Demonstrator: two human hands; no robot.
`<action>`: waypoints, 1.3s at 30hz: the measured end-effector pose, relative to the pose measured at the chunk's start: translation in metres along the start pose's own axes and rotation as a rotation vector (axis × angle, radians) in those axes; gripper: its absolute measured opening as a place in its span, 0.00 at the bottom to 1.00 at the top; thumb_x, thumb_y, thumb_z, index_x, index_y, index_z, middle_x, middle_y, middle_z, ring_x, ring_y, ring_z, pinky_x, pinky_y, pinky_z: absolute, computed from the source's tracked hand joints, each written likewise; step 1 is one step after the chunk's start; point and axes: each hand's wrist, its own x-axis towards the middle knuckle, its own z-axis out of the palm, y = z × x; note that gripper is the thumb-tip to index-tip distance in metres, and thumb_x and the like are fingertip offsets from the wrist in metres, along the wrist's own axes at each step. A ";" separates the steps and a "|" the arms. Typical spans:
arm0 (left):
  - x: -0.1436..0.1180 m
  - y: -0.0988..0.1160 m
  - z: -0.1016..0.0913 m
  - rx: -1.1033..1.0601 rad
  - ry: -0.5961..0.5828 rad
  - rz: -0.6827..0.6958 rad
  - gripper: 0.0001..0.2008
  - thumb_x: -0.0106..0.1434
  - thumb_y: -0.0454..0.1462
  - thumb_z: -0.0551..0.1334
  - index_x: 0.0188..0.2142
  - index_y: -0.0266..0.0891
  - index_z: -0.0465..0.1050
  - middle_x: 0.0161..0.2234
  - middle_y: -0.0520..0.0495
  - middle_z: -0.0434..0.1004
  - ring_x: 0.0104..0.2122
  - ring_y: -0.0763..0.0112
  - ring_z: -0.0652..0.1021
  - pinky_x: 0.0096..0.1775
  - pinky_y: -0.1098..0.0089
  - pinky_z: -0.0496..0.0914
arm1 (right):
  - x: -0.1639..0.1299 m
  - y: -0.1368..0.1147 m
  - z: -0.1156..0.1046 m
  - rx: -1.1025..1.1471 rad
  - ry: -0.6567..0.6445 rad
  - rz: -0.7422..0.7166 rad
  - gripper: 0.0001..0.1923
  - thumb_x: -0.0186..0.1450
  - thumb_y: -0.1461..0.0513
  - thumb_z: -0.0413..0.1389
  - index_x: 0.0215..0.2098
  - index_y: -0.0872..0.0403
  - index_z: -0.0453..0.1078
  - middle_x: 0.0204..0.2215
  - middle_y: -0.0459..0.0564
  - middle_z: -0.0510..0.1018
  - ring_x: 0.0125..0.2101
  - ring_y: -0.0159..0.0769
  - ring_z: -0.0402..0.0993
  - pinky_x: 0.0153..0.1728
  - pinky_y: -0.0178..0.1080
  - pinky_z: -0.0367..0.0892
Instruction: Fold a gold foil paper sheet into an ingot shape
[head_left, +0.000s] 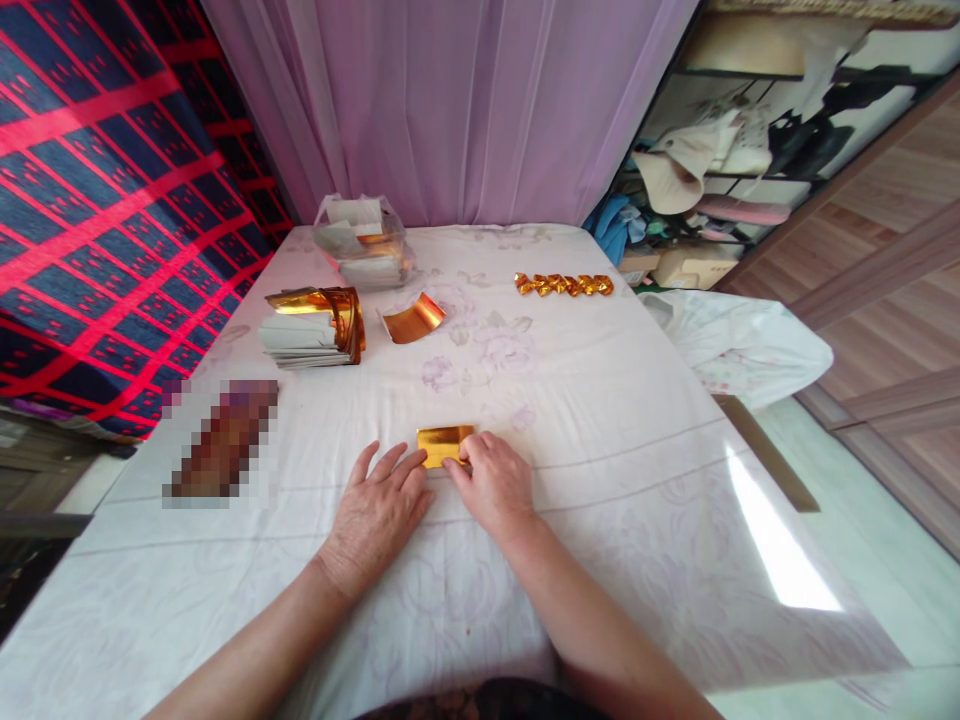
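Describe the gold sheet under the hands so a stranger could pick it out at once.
Start at the white table and come to its near edge, where the left hand and right hand meet. The gold sheet lies flat at their fingers; the curled sheet and the stack sit farther back.

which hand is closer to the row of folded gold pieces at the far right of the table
Right. The right hand lies below the row of folded gold pieces; the left hand is further left.

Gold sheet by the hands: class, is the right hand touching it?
Touching. The head view shows the right hand's fingertips pressed on the gold sheet's near edge.
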 end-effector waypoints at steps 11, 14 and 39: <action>-0.002 -0.005 0.002 0.001 -0.010 -0.006 0.09 0.69 0.37 0.56 0.42 0.43 0.76 0.50 0.49 0.80 0.54 0.54 0.75 0.59 0.48 0.59 | -0.005 0.033 -0.011 0.074 0.000 0.088 0.07 0.62 0.62 0.60 0.27 0.49 0.67 0.27 0.43 0.75 0.30 0.33 0.71 0.28 0.35 0.56; -0.003 -0.006 0.003 -0.006 -0.012 -0.004 0.09 0.69 0.37 0.56 0.42 0.42 0.76 0.50 0.49 0.80 0.54 0.53 0.75 0.59 0.47 0.59 | -0.004 0.041 -0.014 0.110 -0.016 0.105 0.07 0.62 0.62 0.58 0.27 0.50 0.67 0.27 0.42 0.75 0.28 0.32 0.71 0.28 0.34 0.56; 0.003 -0.018 0.030 -0.250 0.179 -0.231 0.13 0.63 0.41 0.63 0.46 0.39 0.69 0.48 0.40 0.76 0.47 0.54 0.75 0.49 0.52 0.68 | -0.005 0.042 -0.008 0.095 0.046 -0.067 0.09 0.64 0.59 0.56 0.42 0.50 0.74 0.39 0.48 0.79 0.37 0.38 0.76 0.37 0.37 0.67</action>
